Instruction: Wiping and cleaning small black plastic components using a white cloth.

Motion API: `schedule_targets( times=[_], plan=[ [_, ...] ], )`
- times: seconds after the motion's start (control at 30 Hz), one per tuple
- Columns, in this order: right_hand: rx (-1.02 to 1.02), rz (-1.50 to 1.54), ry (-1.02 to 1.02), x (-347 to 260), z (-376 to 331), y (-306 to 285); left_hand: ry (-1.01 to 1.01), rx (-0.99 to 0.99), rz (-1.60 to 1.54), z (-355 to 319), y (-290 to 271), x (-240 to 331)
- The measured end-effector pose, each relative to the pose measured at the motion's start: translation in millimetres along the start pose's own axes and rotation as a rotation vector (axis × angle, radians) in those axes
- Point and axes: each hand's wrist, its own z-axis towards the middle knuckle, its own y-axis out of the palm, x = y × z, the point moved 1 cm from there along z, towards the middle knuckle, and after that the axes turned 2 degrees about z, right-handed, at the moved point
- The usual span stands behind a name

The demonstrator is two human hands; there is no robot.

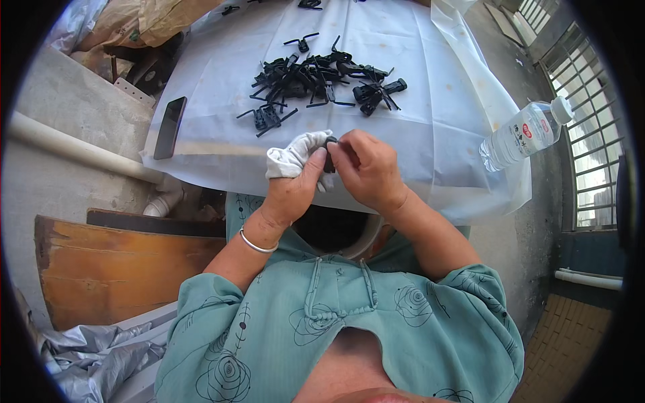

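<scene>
Left hand (289,198) and right hand (376,172) pinched a black part (330,161) with fingers (314,166); right of it was a bottle (497,153) (red-marked, printed label (526,131)).

Black piece (330,161), perhaps a clip, largely hidden between left hand (295,190) and right hand (371,168)

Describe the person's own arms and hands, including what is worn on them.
Both arms wear loose, short green sleeves with dark line patterns. A slim silver-coloured bangle circles the left arm near the wrist. White fabric covers part of the left hand; whether it is a glove is unclear. The right hand shows no glove.
</scene>
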Motion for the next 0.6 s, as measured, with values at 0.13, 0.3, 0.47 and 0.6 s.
schedule_targets(
  times=[0.13, 0.3, 0.47, 0.6],
  plan=[
    [-0.131, 0.273, 0.335, 10, 4, -7, 0.079, -0.014, 0.023, -4, 1, 2],
    [-0.322, 0.320, 0.382, 9, 4, -10, 0.083, 0.041, 0.112, -3, 2, 5],
    [-0.174, 0.297, 0.385, 10, -3, 9, 0.416, 0.147, 0.557, -3, 6, -1],
    [-0.136, 0.259, 0.328, 9, -6, 19, 0.423, 0.170, 0.664, -4, 2, -5]
  ],
)
